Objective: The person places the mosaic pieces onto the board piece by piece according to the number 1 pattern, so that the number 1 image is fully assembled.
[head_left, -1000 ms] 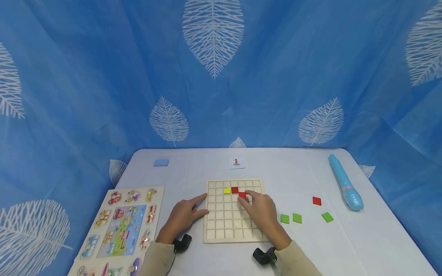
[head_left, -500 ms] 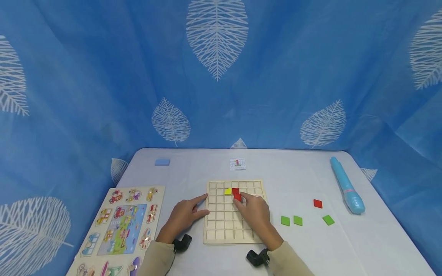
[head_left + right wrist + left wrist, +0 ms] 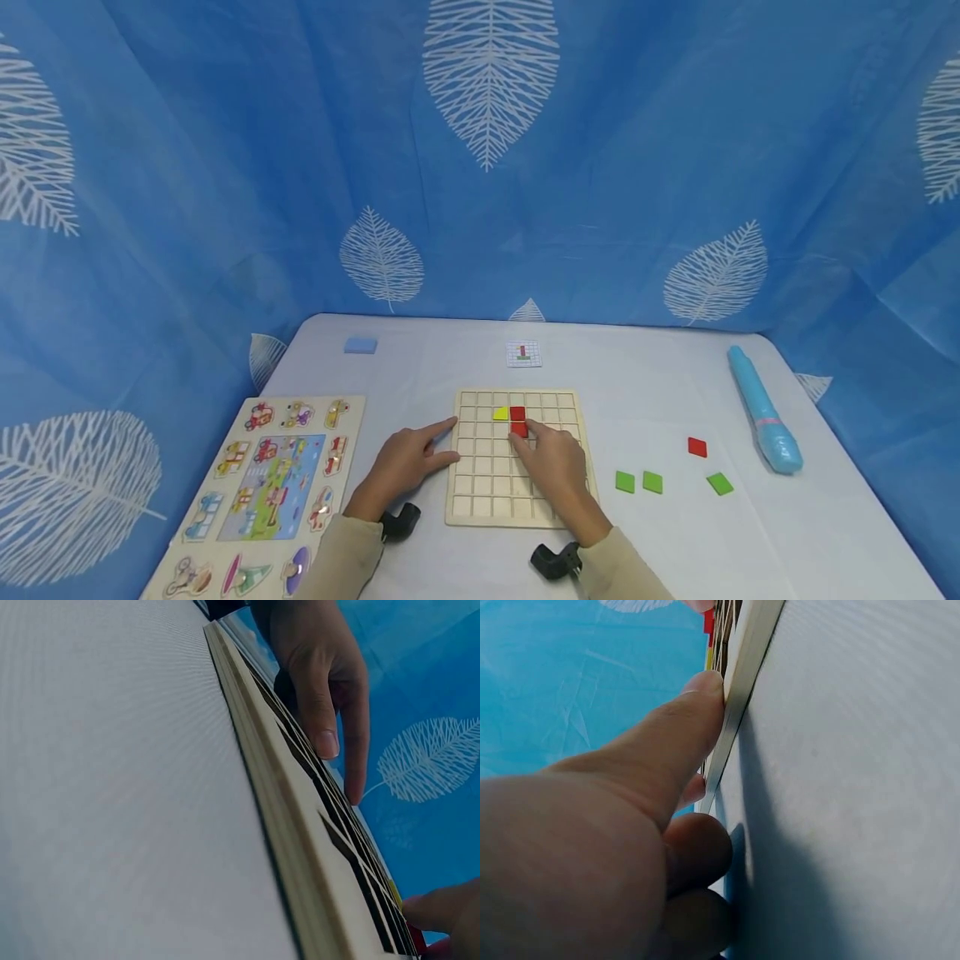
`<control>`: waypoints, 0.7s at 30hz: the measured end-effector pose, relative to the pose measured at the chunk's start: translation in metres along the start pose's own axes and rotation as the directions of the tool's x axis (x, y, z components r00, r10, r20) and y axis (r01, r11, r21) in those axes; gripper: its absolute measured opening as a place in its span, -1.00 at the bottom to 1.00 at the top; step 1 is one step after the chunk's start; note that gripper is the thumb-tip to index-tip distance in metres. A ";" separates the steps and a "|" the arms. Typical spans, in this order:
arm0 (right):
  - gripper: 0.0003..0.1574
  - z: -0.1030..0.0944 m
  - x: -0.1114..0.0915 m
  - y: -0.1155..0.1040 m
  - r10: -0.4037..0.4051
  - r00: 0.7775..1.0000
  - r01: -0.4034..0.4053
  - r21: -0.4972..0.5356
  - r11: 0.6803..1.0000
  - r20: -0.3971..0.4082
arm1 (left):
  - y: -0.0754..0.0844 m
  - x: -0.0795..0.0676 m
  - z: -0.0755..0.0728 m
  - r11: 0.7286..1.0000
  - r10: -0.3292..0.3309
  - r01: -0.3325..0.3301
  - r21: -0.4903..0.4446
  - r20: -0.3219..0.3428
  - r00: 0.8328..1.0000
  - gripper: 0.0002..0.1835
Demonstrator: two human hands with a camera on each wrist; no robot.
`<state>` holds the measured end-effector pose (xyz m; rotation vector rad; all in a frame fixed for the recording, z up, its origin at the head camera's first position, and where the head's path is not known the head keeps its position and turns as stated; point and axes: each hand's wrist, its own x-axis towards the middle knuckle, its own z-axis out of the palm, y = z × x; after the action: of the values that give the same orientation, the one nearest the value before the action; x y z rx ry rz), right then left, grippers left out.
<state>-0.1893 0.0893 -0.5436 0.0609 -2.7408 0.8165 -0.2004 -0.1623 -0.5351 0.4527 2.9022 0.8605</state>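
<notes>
A square wooden grid board point(image 3: 471, 507) lies on the table between my hands. My right hand point(image 3: 557, 468) pinches a red tile point(image 3: 519, 429) between thumb and index finger, at a cell in the board's upper part. Directly above it, another red tile point(image 3: 517, 413) sits in its cell, with a yellow piece point(image 3: 501, 414) with a slanted corner to its left. My left hand point(image 3: 401, 461) touches the board's left edge with extended thumb and index finger. In the left wrist view the thumb point(image 3: 682, 720) presses against the board's side point(image 3: 742, 671), other fingers bent below.
Right of the board lie a loose red tile point(image 3: 697, 447) and green tiles point(image 3: 652, 482). A pattern card point(image 3: 523, 354) and a blue block point(image 3: 361, 345) are at the back. A light-blue club-shaped object point(image 3: 763, 408) lies far right; a picture puzzle board point(image 3: 352, 417) lies left.
My right hand has moved left with the red tile, from right of the placed red tile to straight below it. My left hand stays at the board's edge; the head view shifts slightly.
</notes>
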 end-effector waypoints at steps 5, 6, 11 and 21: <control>-0.46 0.000 -0.001 0.000 -0.009 1.000 0.009 -0.008 1.000 -0.005 | 0.000 0.000 0.000 1.000 -0.006 0.006 0.001 0.001 1.000 -0.33; -0.46 0.001 0.000 0.000 -0.012 1.000 0.012 -0.011 1.000 -0.008 | 0.000 0.000 0.000 1.000 -0.005 0.005 0.000 0.000 1.000 -0.33; -0.43 0.001 0.003 -0.001 -0.008 1.000 0.008 -0.009 1.000 -0.005 | 0.002 0.002 -0.003 1.000 -0.005 0.005 0.001 -0.004 1.000 -0.32; -0.50 0.002 -0.001 0.001 -0.008 1.000 0.008 -0.009 1.000 -0.010 | 0.000 0.000 0.000 1.000 -0.016 0.016 -0.020 0.015 1.000 -0.32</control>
<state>-0.1887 0.0885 -0.5460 0.0657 -2.7327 0.8009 -0.2009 -0.1623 -0.5354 0.4316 2.8766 0.8789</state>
